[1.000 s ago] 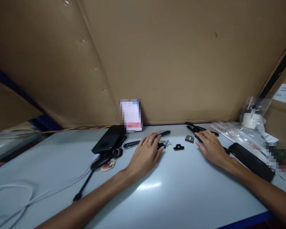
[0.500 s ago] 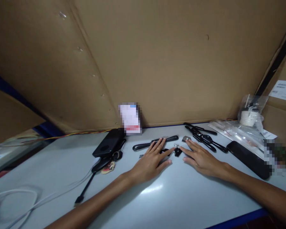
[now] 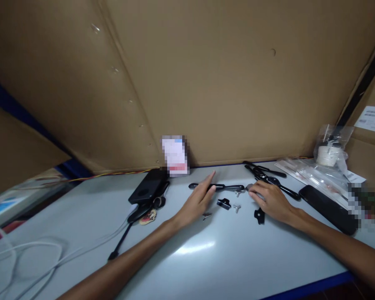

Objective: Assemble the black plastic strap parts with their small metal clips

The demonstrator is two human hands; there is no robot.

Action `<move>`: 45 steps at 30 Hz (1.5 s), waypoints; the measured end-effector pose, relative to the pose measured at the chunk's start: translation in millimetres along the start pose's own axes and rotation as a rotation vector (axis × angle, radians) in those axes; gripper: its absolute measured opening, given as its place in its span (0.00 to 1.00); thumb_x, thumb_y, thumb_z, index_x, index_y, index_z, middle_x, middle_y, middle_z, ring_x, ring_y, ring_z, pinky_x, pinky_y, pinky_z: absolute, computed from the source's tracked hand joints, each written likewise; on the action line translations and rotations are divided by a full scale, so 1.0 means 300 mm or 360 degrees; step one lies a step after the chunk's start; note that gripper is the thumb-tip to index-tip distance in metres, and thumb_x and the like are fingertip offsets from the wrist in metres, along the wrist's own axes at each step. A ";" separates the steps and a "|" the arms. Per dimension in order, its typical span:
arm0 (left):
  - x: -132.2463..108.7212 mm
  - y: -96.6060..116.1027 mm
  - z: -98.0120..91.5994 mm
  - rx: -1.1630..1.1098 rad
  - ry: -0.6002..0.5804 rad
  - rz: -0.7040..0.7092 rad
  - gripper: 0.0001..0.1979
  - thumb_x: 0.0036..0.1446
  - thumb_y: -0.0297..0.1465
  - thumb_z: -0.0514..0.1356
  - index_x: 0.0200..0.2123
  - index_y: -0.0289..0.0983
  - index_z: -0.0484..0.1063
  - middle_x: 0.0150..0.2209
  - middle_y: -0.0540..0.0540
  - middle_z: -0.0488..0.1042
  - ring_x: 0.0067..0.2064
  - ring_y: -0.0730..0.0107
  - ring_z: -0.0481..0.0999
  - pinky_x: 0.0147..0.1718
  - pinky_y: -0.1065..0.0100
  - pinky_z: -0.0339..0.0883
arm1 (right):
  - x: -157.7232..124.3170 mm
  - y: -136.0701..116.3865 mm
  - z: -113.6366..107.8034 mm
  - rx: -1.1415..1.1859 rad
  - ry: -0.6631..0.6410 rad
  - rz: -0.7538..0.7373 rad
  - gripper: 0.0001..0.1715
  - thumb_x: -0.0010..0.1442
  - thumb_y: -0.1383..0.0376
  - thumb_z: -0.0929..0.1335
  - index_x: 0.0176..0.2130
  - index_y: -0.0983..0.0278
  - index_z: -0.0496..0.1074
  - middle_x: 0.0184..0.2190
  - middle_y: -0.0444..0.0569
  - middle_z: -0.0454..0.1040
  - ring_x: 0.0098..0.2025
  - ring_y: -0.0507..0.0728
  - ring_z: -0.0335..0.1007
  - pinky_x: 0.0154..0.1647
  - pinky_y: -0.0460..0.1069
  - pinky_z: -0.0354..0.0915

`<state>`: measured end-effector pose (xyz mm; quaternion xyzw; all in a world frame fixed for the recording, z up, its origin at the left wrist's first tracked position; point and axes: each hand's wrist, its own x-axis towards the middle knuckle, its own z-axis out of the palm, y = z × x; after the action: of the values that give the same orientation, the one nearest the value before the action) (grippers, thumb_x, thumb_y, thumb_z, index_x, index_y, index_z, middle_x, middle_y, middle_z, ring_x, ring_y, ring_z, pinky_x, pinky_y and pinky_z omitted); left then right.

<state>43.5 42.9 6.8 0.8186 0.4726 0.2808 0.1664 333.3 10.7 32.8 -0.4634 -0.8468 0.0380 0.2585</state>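
Observation:
My left hand (image 3: 196, 203) lies flat on the pale table (image 3: 225, 258) with its fingers stretched out, the tips beside a long black handle (image 3: 228, 187). My right hand (image 3: 270, 200) rests to the right with bent fingers, whose tips pinch a small grey plate (image 3: 249, 187). Between the hands lie a small black clip (image 3: 224, 203) and loose metal wing screws (image 3: 236, 207); another screw (image 3: 206, 216) sits by my left palm. A second black clip (image 3: 259, 216) lies just under my right hand.
A black power bank (image 3: 146, 189) with black cables (image 3: 121, 241) sits left, with white cable (image 3: 25, 258) at the far left. Black hand tools (image 3: 268, 178), a flat black device (image 3: 328, 208), plastic bags (image 3: 312, 177) and a bagged jar (image 3: 328, 155) fill the right. A cardboard wall (image 3: 221, 83) stands behind.
Both hands have drawn apart, uncovering the small parts, which now lie spread between them. My right hand has curled onto the grey plate. The long handle has shifted to the right.

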 end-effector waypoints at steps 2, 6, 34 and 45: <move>0.008 -0.013 -0.021 0.0125 0.0044 0.0066 0.26 0.72 0.36 0.44 0.70 0.37 0.55 0.65 0.36 0.66 0.65 0.54 0.65 0.63 0.48 0.61 | -0.001 0.003 0.001 0.0014 0.0013 0.0004 0.14 0.71 0.65 0.63 0.44 0.63 0.77 0.42 0.50 0.77 0.42 0.57 0.75 0.44 0.52 0.67; 0.028 -0.038 -0.069 0.0623 -0.0078 0.0234 0.17 0.68 0.31 0.51 0.55 0.37 0.73 0.50 0.37 0.75 0.53 0.52 0.70 0.55 0.49 0.65 | -0.002 0.006 0.009 0.0059 -0.0004 0.0005 0.12 0.69 0.67 0.64 0.44 0.63 0.77 0.43 0.51 0.77 0.45 0.58 0.74 0.47 0.53 0.68; -0.135 0.233 -0.046 0.0715 -0.0626 0.1066 0.19 0.73 0.32 0.45 0.60 0.33 0.66 0.33 0.45 0.77 0.25 0.66 0.74 0.24 0.65 0.64 | 0.020 0.066 -0.016 -0.0238 -0.0185 0.0230 0.09 0.62 0.67 0.72 0.44 0.63 0.74 0.44 0.52 0.77 0.48 0.62 0.71 0.47 0.54 0.63; -0.094 0.147 -0.031 0.0677 -0.0380 0.0493 0.25 0.74 0.43 0.45 0.62 0.38 0.70 0.38 0.42 0.83 0.32 0.63 0.81 0.28 0.67 0.70 | 0.019 0.076 -0.049 0.0007 -0.0330 0.0322 0.16 0.59 0.69 0.73 0.48 0.63 0.73 0.46 0.54 0.75 0.50 0.63 0.71 0.51 0.57 0.64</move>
<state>56.6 -3.4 29.4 0.9248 0.3673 0.0990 0.0006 355.2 25.8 40.8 -0.5393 -0.8178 0.1134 0.1655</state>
